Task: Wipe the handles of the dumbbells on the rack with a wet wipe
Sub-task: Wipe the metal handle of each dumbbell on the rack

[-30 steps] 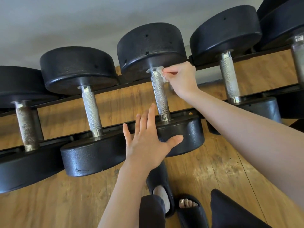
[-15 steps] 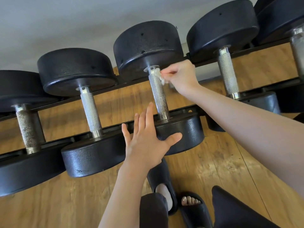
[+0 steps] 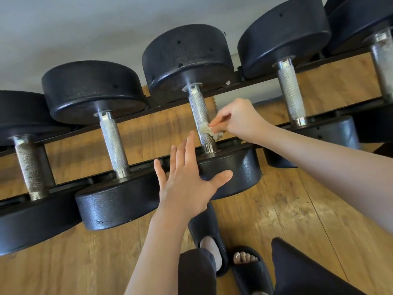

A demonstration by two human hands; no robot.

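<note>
Bare forearms, dark trousers, black open-toed slides

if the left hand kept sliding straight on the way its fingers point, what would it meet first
Probably the knurled handle of the middle dumbbell, near its lower collar, where the wet wipe is pressed. The left hand lies flat on that dumbbell's near head, fingertips just short of it; depth is uncertain.

Gym: black dumbbells on rack, wood floor.
</note>
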